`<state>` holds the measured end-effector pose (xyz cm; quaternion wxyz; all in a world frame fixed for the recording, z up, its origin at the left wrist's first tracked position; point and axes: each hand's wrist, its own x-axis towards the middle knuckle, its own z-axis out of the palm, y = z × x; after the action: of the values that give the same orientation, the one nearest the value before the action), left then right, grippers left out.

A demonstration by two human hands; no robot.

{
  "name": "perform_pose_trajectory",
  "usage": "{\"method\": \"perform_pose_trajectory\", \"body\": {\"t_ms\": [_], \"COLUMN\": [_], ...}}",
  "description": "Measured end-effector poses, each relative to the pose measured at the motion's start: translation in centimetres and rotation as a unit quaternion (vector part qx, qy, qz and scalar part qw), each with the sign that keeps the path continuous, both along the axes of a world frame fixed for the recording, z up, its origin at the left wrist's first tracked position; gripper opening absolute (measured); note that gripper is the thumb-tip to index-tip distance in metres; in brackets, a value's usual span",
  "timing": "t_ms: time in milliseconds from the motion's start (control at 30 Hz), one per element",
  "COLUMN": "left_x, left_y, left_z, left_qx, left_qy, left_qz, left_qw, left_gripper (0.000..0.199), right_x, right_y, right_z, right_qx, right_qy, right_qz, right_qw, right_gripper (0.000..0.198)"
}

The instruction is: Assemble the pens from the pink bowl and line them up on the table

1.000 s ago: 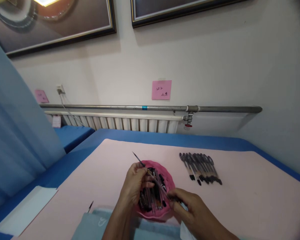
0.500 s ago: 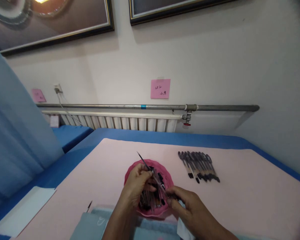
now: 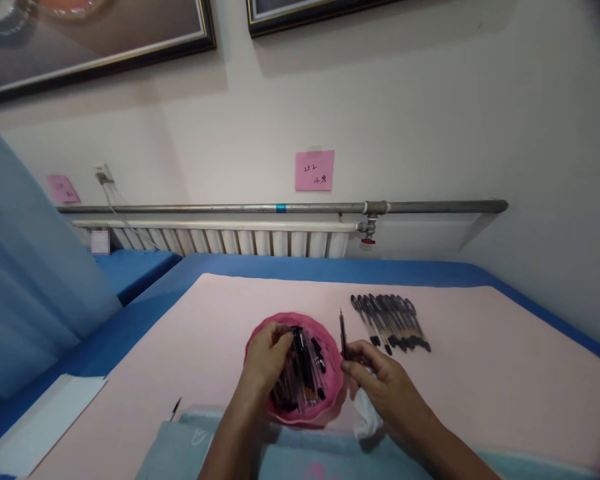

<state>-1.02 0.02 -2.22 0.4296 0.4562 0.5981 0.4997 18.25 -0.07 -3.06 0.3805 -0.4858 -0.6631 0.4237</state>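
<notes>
Right grip (image 3: 387, 381) pinches a pen (image 3: 343, 335) projecting beyond it.

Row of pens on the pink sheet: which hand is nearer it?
Right. The right hand is just on the near side of the row of pens; the left hand is farther left, over the pink bowl.

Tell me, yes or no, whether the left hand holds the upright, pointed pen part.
No: the right hand grips the upright, pointed pen part, while the left hand is at the pink basket.
</notes>
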Motion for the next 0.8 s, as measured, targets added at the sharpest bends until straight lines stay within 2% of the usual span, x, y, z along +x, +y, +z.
{"method": "perform_pose_trajectory", "body": {"t_ms": [100, 167, 333, 567, 733, 800], "left_x": [0.6, 0.4, -2.0, -3.8, -3.9, -3.7], "left_y": [0.3, 0.4, -0.1, -1.3, -1.1, -1.0], "left_z": [-0.5, -0.5, 0.4, 1.2, 1.1, 0.8], "left_qx": [0.068, 0.075, -0.002, -0.08, -0.04, -0.029], "left_qy": [0.124, 0.165, 0.211, 0.269, 0.354, 0.349], "left_qz": [-0.006, -0.01, 0.014, -0.011, 0.011, 0.002], "left_qw": [0.99, 0.983, 0.977, 0.96, 0.934, 0.937], "left_gripper": [0.011, 0.013, 0.012, 0.013, 0.016, 0.018], "right_x": [0.4, 0.5, 0.6, 0.6, 0.4, 0.3], "right_y": [0.4, 0.4, 0.5, 0.7, 0.4, 0.2], "right_z": [-0.3, -0.3, -0.4, -1.0, -0.4, -0.1], "right_qx": [0.002, 0.014, 0.031, -0.021, -0.027, -0.028], "right_qy": [0.002, -0.007, -0.032, -0.002, -0.024, -0.023], "right_qz": [-0.027, -0.028, -0.026, -0.019, -0.024, -0.028], "right_qw": [1.0, 0.999, 0.999, 1.0, 0.999, 0.999], "right_gripper": [0.009, 0.009, 0.008, 0.006, 0.008, 0.008]}}
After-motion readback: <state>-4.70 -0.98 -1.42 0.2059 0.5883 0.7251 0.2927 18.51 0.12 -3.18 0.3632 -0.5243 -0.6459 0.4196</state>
